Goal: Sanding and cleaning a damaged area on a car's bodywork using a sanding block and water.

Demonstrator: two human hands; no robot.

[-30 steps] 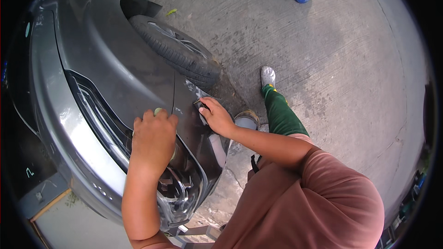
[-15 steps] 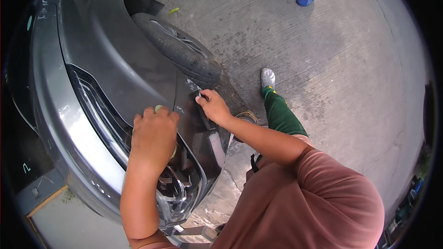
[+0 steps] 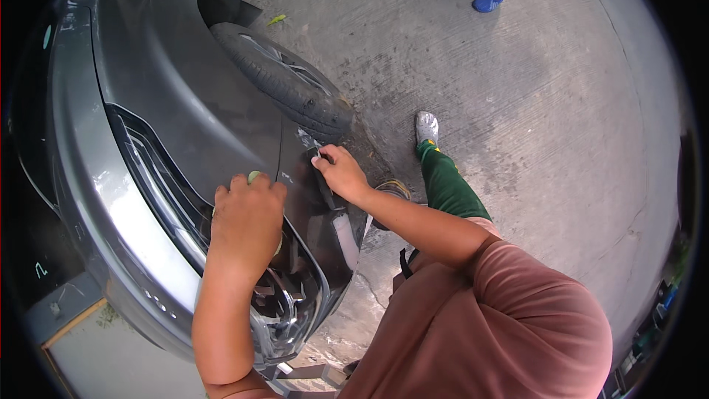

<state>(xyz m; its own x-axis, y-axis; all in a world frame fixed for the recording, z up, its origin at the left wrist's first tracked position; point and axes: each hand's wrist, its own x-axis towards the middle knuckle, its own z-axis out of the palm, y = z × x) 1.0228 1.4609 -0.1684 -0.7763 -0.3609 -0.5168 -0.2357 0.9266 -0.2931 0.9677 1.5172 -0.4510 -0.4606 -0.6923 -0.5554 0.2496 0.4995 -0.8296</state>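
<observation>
My left hand (image 3: 247, 225) is closed, back upward, over the grey car's front corner beside the headlight (image 3: 159, 159). Round pale green edges show past its fingers and palm, like a roll of masking tape (image 3: 253, 176); most of it is hidden. To the right, my right hand (image 3: 341, 170) pinches thumb and fingers together at the dark bumper corner (image 3: 295, 170), just short of the front wheel. What lies between those fingertips is too small to make out. A dark strip (image 3: 322, 191) on the bumper runs beneath this hand.
The front tyre (image 3: 284, 85) is turned outward ahead of my hands. A pale patch (image 3: 345, 239) marks the bumper's lower side. My green-trousered leg (image 3: 450, 185) stands on the concrete floor (image 3: 546, 118). Another person's blue shoes (image 3: 487, 2) are at the far edge.
Both hands keep nearly the same place and grip. The view has shifted very slightly.
</observation>
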